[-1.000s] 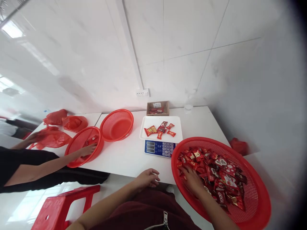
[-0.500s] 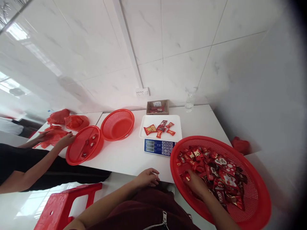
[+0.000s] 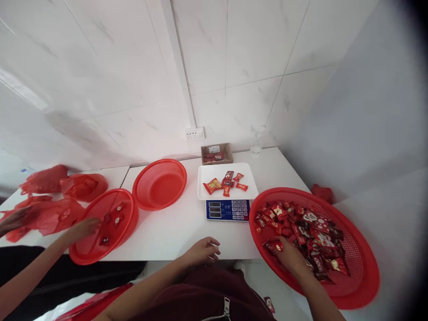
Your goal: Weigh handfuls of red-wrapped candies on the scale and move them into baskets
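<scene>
My right hand [image 3: 290, 256] is inside the large red basket [image 3: 363, 285], its fingers closed on a shiny red wrapped candy [image 3: 276, 246]. Around it lie many wrapped candies [image 3: 309, 236] in red and dark brown. My left hand [image 3: 201, 252] hovers by the table's front edge, its fingers loosely bent and apart, holding nothing. In front of it stands a digital scale [image 3: 227, 210] with a white tray [image 3: 203, 192]. Several wrapped snacks [image 3: 228, 183] lie on that tray.
A co-worker's hand [image 3: 85, 229] is over a red basket [image 3: 132, 218] with a few candies. Beside it stand another red basket [image 3: 158, 203] and red plastic bags [image 3: 83, 187]. A cardboard box [image 3: 229, 156] and a clear container [image 3: 256, 149] are near the wall.
The view has shifted. My right hand stays in the basket with the wrapped candy, and my left hand is much the same. The co-worker's near hand has moved over the small basket.
</scene>
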The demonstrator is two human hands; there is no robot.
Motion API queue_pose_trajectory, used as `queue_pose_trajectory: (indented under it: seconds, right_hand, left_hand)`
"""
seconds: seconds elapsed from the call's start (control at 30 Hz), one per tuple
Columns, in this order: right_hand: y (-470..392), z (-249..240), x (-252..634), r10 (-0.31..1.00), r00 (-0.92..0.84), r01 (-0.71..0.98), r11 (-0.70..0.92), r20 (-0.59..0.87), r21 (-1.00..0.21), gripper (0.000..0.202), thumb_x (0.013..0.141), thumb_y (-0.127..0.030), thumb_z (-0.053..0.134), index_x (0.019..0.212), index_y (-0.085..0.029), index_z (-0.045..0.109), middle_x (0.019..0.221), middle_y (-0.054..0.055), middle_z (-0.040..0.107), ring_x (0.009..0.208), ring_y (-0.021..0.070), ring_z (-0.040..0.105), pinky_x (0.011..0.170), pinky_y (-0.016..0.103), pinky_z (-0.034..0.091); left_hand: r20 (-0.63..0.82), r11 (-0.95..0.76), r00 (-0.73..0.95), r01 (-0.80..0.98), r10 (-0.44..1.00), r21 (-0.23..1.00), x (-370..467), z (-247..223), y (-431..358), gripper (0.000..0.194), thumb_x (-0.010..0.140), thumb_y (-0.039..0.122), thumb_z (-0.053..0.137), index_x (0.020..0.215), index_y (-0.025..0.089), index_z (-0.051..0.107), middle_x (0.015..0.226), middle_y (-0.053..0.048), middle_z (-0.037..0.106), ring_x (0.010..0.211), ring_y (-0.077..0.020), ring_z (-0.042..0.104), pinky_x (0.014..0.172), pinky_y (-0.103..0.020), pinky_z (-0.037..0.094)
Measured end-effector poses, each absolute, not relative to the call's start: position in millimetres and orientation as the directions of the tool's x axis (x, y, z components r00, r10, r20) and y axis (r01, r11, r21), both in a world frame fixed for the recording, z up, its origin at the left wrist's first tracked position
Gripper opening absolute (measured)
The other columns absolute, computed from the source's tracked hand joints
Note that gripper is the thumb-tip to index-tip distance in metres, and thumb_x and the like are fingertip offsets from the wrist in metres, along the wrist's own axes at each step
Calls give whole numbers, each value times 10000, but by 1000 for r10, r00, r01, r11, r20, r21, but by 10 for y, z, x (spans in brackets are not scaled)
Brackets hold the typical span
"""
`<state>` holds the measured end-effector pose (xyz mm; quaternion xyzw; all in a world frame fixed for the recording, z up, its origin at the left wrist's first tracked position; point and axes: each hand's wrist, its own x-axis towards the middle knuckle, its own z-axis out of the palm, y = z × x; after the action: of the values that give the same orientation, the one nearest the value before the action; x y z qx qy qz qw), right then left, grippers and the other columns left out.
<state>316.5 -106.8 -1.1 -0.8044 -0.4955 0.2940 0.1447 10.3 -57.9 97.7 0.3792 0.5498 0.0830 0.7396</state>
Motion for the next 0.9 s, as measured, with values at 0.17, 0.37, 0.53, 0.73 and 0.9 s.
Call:
queue_pose_trajectory:
  seconds: [0.17, 0.37, 0.53, 0.73, 0.9]
  right_hand:
    - [-1103, 213, 2896, 853, 443, 688, -521, -276, -506, 454, 716, -430, 426, 1038, -131, 542, 1054, 174, 613, 950, 299, 581, 801, 393, 430]
    - [-1236, 357, 2708, 824, 538, 649, -540, -180, -536, 456, 729, -427, 405, 1066, -149, 533, 1087, 132, 600, 1030, 268, 538, 874, 384, 401]
    - [-1321, 397, 2881, 811, 566, 603, -530, -148, -596, 448, 723, -436, 403, 1049, -162, 540, 1101, 126, 592, 1035, 260, 540, 865, 388, 413]
    - [-1353, 369, 3259, 880, 444, 608, -433, -168, -665, 402, 733, -420, 420, 1017, -177, 569, 1069, 103, 615, 1009, 221, 565, 879, 325, 416]
    - [-1362, 362, 3489, 911, 350, 567, -392, -219, -724, 359, 736, -398, 442, 1012, -201, 561, 1082, 88, 608, 1013, 222, 562, 885, 348, 411]
  left_hand:
    - [-726, 653, 411, 329, 552, 682, -401, 988, -403, 393, 653, 351, 592, 978, 145, 508, 902, -62, 576, 738, -123, 545, 703, -278, 407]
    - [-739, 645, 453, 376, 498, 665, -534, 907, -327, 396, 646, 355, 608, 969, 144, 514, 911, -75, 578, 746, -133, 548, 718, -295, 407]
    - [-723, 634, 480, 368, 497, 680, -151, 943, -438, 388, 657, 357, 604, 973, 149, 518, 908, -68, 581, 752, -133, 556, 704, -280, 407]
    - [-729, 654, 409, 333, 549, 679, 374, 1083, -707, 405, 649, 375, 618, 973, 151, 520, 903, -58, 575, 746, -125, 554, 695, -268, 403]
    - [-723, 673, 373, 278, 582, 685, 633, 1294, -896, 388, 675, 378, 601, 986, 161, 517, 911, -50, 583, 757, -117, 557, 707, -257, 408]
